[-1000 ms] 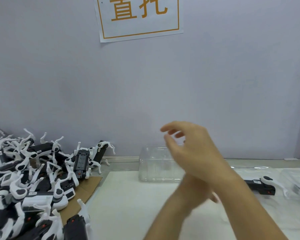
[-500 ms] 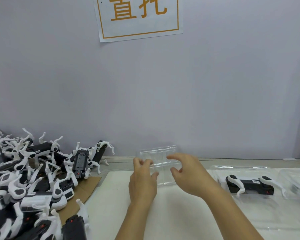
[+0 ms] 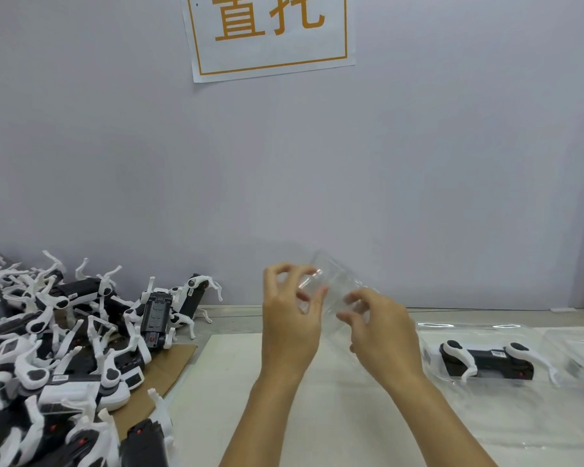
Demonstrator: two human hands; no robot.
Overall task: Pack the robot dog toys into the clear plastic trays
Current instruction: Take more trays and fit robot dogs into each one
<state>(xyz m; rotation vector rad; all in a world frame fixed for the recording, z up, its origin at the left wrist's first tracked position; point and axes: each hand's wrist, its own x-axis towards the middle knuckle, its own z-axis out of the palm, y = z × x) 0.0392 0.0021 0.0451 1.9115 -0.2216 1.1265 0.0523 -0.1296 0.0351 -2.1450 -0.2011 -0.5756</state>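
Both hands, the left hand [image 3: 289, 318] and right hand [image 3: 381, 332], pinch a clear moulded plastic tray [image 3: 334, 291] tilted above the pale counter [image 3: 250, 382], between the heaped black-and-white robot dog toys [image 3: 48, 348] and a packed toy [image 3: 486, 360].

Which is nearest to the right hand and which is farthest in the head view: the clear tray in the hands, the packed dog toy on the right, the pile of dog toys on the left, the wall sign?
1. clear tray: held by the right hand and left hand.
2. packed dog toy: right, lying in a tray.
3. pile of dog toys: far left.
4. wall sign: high on the wall.
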